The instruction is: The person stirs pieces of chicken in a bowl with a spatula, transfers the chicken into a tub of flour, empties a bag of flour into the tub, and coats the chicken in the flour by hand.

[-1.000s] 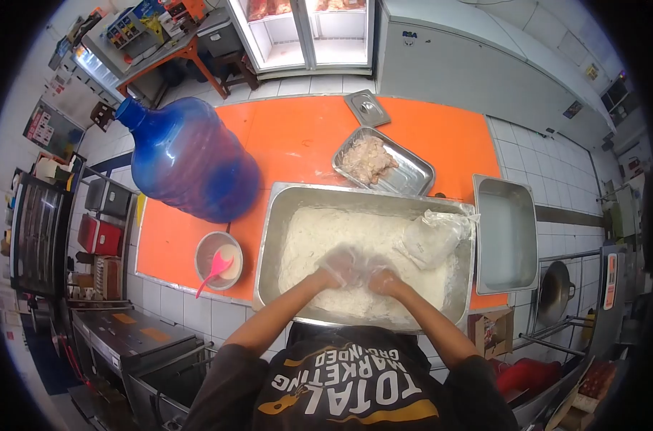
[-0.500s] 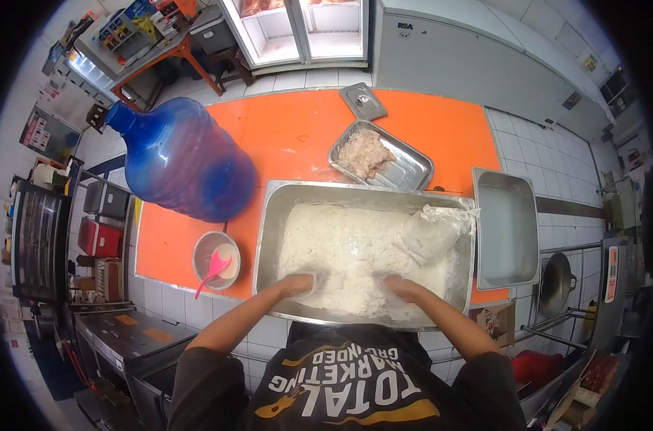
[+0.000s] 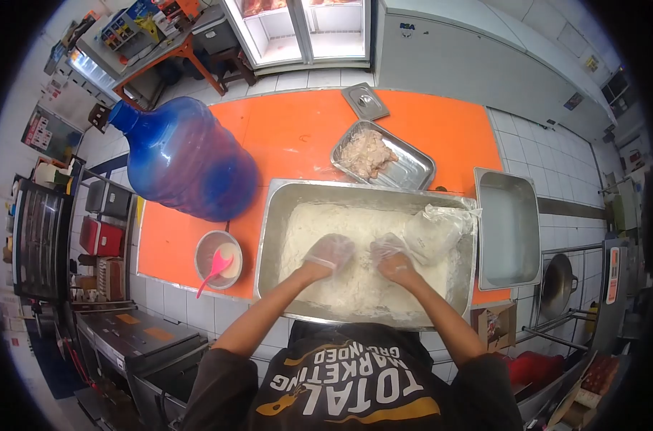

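Observation:
A large steel tub (image 3: 267, 237) holds pale flour (image 3: 308, 223). My left hand (image 3: 331, 253), in a clear plastic glove, is over the flour left of the tub's middle. A short gap to its right is my right hand (image 3: 392, 256), also gloved, at the flour. The fingers of both hands are blurred and partly hidden by glove and flour, so their closure is unclear. A flour-dusted plastic bag (image 3: 435, 233) lies in the tub's right part, just beyond my right hand.
Left on the orange table (image 3: 283, 136) are a blue water jug (image 3: 190, 158) and a bowl (image 3: 206, 248) with a pink spoon (image 3: 217, 266). Behind the tub are a tray (image 3: 412, 169) of raw meat (image 3: 367, 153) and a steel lid (image 3: 366, 102). A deep pan (image 3: 508, 230) stands right.
From spread apart near the tub's front, both hands have moved forward and closer together over the flour. The bag stays in the tub's right part.

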The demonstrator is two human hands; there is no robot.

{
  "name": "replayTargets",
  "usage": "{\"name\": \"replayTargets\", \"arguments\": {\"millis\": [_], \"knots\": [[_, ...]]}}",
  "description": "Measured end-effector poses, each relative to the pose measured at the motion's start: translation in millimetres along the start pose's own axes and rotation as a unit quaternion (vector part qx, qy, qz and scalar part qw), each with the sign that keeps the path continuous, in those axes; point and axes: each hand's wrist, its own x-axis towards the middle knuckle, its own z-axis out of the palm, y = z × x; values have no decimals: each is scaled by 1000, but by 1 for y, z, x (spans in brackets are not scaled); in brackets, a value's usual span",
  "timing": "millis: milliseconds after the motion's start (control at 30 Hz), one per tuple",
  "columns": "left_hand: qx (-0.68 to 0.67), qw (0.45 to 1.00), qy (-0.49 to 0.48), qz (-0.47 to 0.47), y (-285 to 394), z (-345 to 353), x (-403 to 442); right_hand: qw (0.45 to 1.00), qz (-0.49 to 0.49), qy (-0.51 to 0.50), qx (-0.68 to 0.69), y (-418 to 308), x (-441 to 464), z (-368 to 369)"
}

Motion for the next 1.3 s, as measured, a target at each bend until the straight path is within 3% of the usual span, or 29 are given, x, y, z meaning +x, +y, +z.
{"name": "replayTargets", "arguments": {"millis": [33,67,133,200,233,300,333,367,400,467,500,533,567,600,633,667,700,733,833,867,900,933,967,1000,1033,1100,1133,1200,1300], "knots": [[122,990,22,68,-2,17,9,1000,-1,1,0,-4,5,11],[124,990,22,68,9,18,9,1000,20,17,-3,-9,7,26],[-33,997,51,40,41,4,1,999,42,34,-5,-10,0,42],[-65,997,-39,-18,51,-5,-14,984,-114,21,-137,-1,-17,51],[-105,992,-67,-4,48,1,-34,984,-110,21,-136,4,-24,44],[-145,985,-95,10,25,11,-64,931,-255,-175,-193,13,-40,27],[-77,985,-119,96,2,18,-74,931,-255,-174,-194,21,-41,22],[-6,974,-141,180,-11,19,-77,962,-200,-124,-142,28,-41,17],[-4,973,-142,179,-5,-6,-69,983,-142,-73,-87,30,-41,14],[-60,982,-142,-110,25,-72,-46,988,100,-107,-54,6,-17,-10],[65,994,59,-69,15,-49,-40,996,54,41,-59,20,6,9],[188,947,259,-23,0,-19,-28,991,28,116,-62,31,31,27],[190,946,263,-26,-6,-3,-15,979,2,191,-67,42,55,45],[116,976,183,-15,-12,7,-1,959,-32,217,-178,42,70,56],[40,994,100,-2,-11,6,9,967,-47,197,-158,25,60,49],[43,994,104,-1,-7,8,17,973,-61,176,-136,9,50,42],[-13,1000,0,0,9,10,19,993,-53,100,16,-16,13,26],[-72,992,-106,2,27,11,16,995,-83,53,-21,-9,2,40],[-86,988,-129,11,53,-13,-22,982,-155,-86,-59,-13,-43,17],[-76,984,-131,95,44,-9,-37,983,-154,-87,-57,10,-42,28],[-66,973,-133,179,33,-7,-49,976,-199,-71,52,47,-42,47],[-67,972,-136,179,20,-10,-60,968,-218,-62,108,62,-48,49],[-156,978,-134,44,6,-14,-71,956,-239,-55,163,76,-54,52],[-240,958,-128,-93,0,-17,-74,987,-160,-22,7,76,-69,39],[-239,958,-129,-92,10,-32,-70,986,-76,11,-149,76,-78,29],[39,969,-58,-236,31,-59,-66,993,-24,-30,-114,82,-66,45],[40,969,-57,-237,25,-50,-67,994,27,-72,-78,83,-61,50],[58,985,-147,-64,4,-19,-72,997,-9,-68,-40,67,-63,42],[-117,986,-94,-73,8,6,-72,994,-29,-106,-11,30,-52,40]]}}
